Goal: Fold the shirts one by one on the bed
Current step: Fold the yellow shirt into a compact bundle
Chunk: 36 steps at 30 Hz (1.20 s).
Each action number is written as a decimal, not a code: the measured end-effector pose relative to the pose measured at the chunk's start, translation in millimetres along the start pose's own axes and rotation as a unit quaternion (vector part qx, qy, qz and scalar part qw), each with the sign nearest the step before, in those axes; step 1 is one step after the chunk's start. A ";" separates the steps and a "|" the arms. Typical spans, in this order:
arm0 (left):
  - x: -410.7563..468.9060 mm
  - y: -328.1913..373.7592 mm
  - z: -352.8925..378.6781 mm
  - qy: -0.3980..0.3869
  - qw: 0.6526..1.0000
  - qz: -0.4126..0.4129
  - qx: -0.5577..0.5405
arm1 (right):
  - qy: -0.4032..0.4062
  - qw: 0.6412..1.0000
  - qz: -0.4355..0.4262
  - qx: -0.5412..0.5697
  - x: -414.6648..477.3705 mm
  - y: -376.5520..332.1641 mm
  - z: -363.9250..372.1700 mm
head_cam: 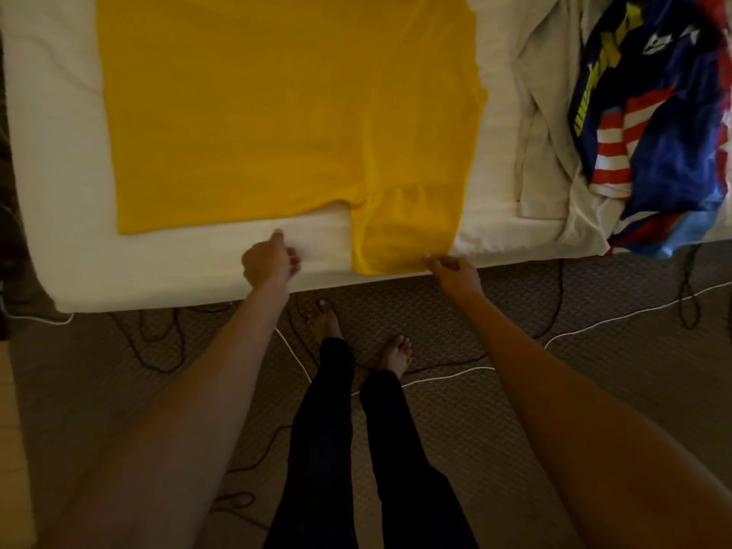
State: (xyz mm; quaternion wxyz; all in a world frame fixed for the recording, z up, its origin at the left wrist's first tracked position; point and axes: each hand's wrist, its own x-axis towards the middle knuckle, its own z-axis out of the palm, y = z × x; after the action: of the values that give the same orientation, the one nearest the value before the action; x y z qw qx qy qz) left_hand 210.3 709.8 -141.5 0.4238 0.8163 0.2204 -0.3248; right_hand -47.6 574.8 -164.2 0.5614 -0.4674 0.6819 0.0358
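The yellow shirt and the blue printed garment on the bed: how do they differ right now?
The yellow shirt is plain and spread flat; the blue printed garment carries red-and-white stripes and yellow lettering and lies crumpled in a heap. The right hand pinches the yellow shirt's sleeve edge, while the blue printed garment is untouched at the right. Both rest on the white bed.

A bed [166, 279] with a white sheet runs across the top of the view, its near edge facing the person. A yellow T-shirt [277, 112] lies spread flat over the middle of it, 1 sleeve reaching the near edge. Toward the right end lie a crumpled off-white garment [542, 124] and, partly over it, a blue shirt with red-and-white stripes [653, 124]. Below, the patterned carpet [594, 390] carries loose black cables [158, 342] and a white cord [618, 317].
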 end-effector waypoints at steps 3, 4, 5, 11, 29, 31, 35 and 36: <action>30.6 25.7 -39.6 0.071 0.982 -0.049 -0.167 | 0.011 0.996 0.015 0.083 3.1 -13.9 8.9; 40.6 34.3 -52.3 0.083 0.974 -0.057 -0.203 | 0.021 0.994 0.025 0.106 3.4 -18.0 12.2; 50.4 41.8 -64.0 0.083 0.969 -0.065 -0.223 | 0.031 0.992 0.033 0.121 3.9 -20.7 16.1; 93.4 62.8 -91.4 -0.042 0.954 -0.110 -0.274 | 0.046 0.996 0.066 0.049 -3.2 -34.7 27.1; 114.1 102.8 -116.3 -0.063 0.933 -0.176 -0.309 | 0.029 0.946 0.208 0.247 -48.9 -103.2 19.5; 114.3 109.8 -118.6 -0.054 0.935 -0.179 -0.301 | 0.027 0.925 0.226 0.303 -48.5 -114.5 15.3; 106.3 131.2 -118.3 -0.003 0.951 -0.157 -0.268 | 0.121 0.886 0.193 0.404 -33.8 -163.1 7.1; 106.8 137.8 -116.8 0.027 0.954 -0.138 -0.263 | 0.129 0.880 0.179 0.420 -26.6 -182.1 5.4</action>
State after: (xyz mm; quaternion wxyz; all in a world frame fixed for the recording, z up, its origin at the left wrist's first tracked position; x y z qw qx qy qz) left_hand 411.8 741.5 -92.2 0.5687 0.6460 0.4200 -0.2879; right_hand 78.0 491.8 -58.2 0.5963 -0.0582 0.7713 -0.2149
